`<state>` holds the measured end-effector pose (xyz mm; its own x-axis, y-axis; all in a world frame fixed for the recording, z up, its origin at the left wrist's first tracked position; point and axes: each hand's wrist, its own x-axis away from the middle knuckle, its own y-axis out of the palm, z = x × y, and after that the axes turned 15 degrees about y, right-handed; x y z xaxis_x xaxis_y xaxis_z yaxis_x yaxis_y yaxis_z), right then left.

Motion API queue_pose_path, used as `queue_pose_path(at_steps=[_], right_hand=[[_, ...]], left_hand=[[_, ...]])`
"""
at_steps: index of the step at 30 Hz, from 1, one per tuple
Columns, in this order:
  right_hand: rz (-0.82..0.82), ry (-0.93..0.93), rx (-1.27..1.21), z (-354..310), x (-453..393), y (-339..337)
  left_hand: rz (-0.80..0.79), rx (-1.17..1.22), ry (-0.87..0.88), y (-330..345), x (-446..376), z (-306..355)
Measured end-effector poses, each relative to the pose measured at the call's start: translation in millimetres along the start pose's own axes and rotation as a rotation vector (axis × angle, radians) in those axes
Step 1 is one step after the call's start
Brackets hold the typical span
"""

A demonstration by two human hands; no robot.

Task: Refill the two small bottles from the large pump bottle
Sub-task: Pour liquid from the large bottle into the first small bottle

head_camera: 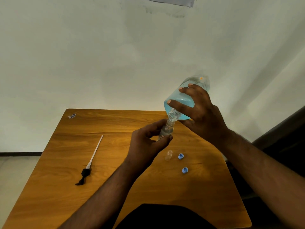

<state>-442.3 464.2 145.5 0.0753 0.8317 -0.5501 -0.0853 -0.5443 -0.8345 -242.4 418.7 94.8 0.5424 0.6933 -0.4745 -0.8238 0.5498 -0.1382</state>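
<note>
The right hand (203, 113) holds the large bottle (186, 98) tipped steeply over, its fingers (177, 104) curled round the clear body and spread across the side facing the camera. Blue liquid pools toward the bottle's threaded neck, which points down and to the left. The left hand (148, 139) grips one small bottle (166, 129) above the desk (115, 123), fingers and thumb wrapped round its lower half, its open mouth right under the large bottle's neck, touching or nearly so. The small bottle leans slightly to the right and looks clear; whether liquid is in it cannot be told.

The second small bottle (168, 155) stands uncapped on the desk just below the left hand. Two blue caps (180, 156) lie to its right, one near it and the other (185, 170) closer to the person. The pump head (85, 173), black with a long white dip tube (96, 150), lies on the left part of the desk, well apart from the bottles. A small sticker (72, 115) sits at the far left corner.
</note>
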Motion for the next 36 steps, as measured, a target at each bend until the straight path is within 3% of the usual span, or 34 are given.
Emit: queue_pose_path(at_steps=[24, 29, 36], right_hand=[[0.049, -0.011, -0.039, 0, -3, 6], [-0.024, 0.071, -0.259, -10, 18, 18], [-0.115, 0.432, -0.773, -17, -5, 30]], left_hand=[[0.034, 0.006, -0.017, -1, -1, 2], [0.081, 0.089, -0.059, 2, 16, -4], [0.070, 0.132, 0.016, -16, -21, 2]])
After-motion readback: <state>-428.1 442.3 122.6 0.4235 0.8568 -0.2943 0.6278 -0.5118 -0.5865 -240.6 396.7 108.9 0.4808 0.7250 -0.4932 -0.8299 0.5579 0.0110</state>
